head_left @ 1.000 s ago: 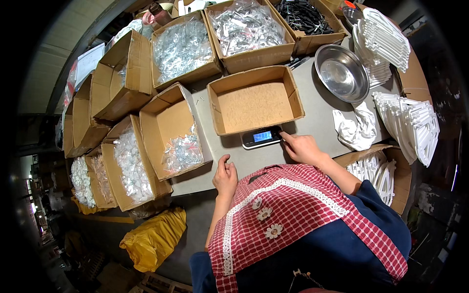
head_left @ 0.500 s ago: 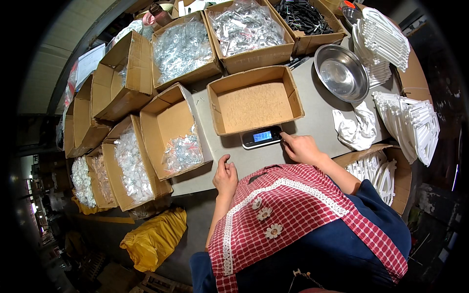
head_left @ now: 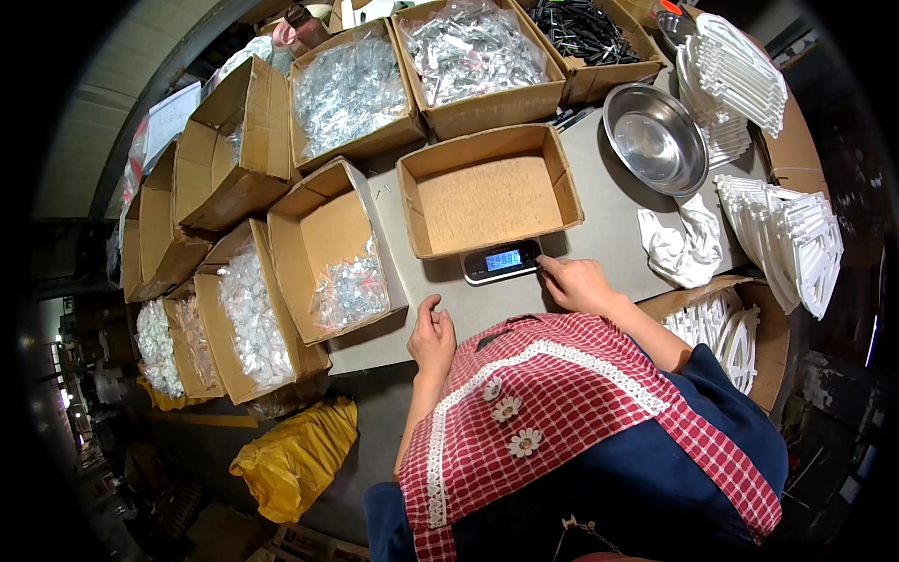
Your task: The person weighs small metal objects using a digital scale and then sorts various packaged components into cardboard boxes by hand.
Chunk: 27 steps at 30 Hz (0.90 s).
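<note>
Grey workbench (head_left: 609,225) fills the middle, w/ cardboard boxes (head_left: 496,108) lining its far and left sides; bkgd beyond is dim, hard to read. Yellow bag (head_left: 295,459) sits at near left, lower than the bench AFAICT. From my remote seat I've only the one head view, so depth is approx.

Main item: small black digital scale (head_left: 504,263), blue display lit, mid-bench toward the near side. Low cardboard tray (head_left: 492,192) is just beyond; its near wall overlaps the scale's far part, so prob. resting on the weighing plate, but the contact's hidden from me.

R hand (head_left: 576,283): index out to the scale's right end, other fingers folded; not clamped on anything. Can't confirm whether a key is actually pressed. L hand (head_left: 432,339) is loosely curled by the near bench edge, near the box of small metal parts (head_left: 304,215); no object visible in it, can't tell if fingertips meet palm.

To do this well, IMO: fingertip only, short straight press, no sideways shove, knuckles off the tray. L hand's OK there, apart from tray + scale. Tray should touch no nbr box, else rdg may be off. Let digits settle before trusting them. Steel bowl (head_left: 655,140) and white cloth (head_left: 681,248) at right are well apart, so shouldn't interfere.
</note>
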Each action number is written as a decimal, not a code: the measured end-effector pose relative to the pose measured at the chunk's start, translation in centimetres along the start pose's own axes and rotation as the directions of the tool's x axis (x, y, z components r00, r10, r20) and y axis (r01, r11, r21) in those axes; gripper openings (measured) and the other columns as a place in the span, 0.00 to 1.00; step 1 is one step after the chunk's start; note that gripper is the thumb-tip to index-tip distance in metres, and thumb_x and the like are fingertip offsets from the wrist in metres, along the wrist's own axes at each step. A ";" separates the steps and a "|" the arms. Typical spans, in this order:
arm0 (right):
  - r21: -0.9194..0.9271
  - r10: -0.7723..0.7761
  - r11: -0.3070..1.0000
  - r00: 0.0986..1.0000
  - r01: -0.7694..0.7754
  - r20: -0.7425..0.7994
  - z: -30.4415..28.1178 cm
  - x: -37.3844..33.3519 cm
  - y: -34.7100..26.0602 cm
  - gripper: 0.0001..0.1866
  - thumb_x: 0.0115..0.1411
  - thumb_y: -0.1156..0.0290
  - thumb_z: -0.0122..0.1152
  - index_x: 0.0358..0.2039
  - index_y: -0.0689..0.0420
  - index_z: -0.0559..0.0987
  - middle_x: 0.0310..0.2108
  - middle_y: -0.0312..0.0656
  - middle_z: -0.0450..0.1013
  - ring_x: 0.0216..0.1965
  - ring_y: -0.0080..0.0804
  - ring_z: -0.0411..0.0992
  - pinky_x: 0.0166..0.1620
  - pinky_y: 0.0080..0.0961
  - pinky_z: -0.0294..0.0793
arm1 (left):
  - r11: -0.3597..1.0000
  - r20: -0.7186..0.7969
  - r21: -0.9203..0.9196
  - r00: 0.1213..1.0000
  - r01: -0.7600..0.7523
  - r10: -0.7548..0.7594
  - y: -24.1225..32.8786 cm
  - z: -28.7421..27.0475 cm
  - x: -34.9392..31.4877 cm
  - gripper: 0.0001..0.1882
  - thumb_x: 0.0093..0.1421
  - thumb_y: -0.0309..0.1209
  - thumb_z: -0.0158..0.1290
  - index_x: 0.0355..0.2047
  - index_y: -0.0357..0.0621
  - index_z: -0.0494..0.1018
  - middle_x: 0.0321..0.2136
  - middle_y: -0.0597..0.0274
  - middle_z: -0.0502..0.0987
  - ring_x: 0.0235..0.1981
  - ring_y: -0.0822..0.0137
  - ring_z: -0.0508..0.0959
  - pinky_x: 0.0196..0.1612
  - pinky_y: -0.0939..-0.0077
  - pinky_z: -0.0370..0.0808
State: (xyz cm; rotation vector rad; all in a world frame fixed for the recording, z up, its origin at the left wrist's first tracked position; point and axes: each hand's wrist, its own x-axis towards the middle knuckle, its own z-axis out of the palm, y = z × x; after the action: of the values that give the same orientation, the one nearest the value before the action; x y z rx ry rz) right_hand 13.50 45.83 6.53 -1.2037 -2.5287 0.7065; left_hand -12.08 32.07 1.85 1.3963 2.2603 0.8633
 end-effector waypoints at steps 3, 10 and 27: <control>0.019 -0.011 1.000 0.998 0.010 0.060 -0.4 0.1 -0.2 0.09 0.57 0.68 0.52 0.29 0.60 0.76 0.23 0.51 0.76 0.27 0.53 0.76 0.31 0.48 0.73 | 1.000 -0.001 -0.004 1.000 0.001 -0.001 -0.2 0.1 0.0 0.14 0.61 0.29 0.53 0.48 0.49 0.71 0.18 0.64 0.73 0.18 0.64 0.74 0.24 0.68 0.70; -0.061 -0.040 0.995 0.861 0.082 0.507 0.8 -0.1 1.3 0.11 0.57 0.63 0.53 0.31 0.57 0.78 0.23 0.51 0.76 0.28 0.51 0.76 0.33 0.45 0.74 | 1.000 -0.005 0.000 1.000 -0.023 0.023 -0.2 0.0 0.0 0.14 0.61 0.30 0.53 0.48 0.49 0.72 0.18 0.65 0.73 0.18 0.66 0.74 0.24 0.69 0.70; 0.037 -0.024 0.999 0.872 0.007 0.489 1.3 -0.2 1.7 0.11 0.57 0.64 0.51 0.31 0.58 0.78 0.24 0.53 0.76 0.28 0.54 0.75 0.35 0.47 0.74 | 0.982 0.117 -0.043 0.978 0.181 -0.175 0.8 -0.6 0.1 0.15 0.60 0.31 0.52 0.49 0.51 0.72 0.24 0.61 0.75 0.28 0.62 0.77 0.36 0.68 0.73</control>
State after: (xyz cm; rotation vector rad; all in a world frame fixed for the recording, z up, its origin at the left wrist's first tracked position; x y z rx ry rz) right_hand 14.22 46.19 4.53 -1.0982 -2.9025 1.1759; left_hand -11.98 32.24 2.85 1.1673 2.2199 0.7612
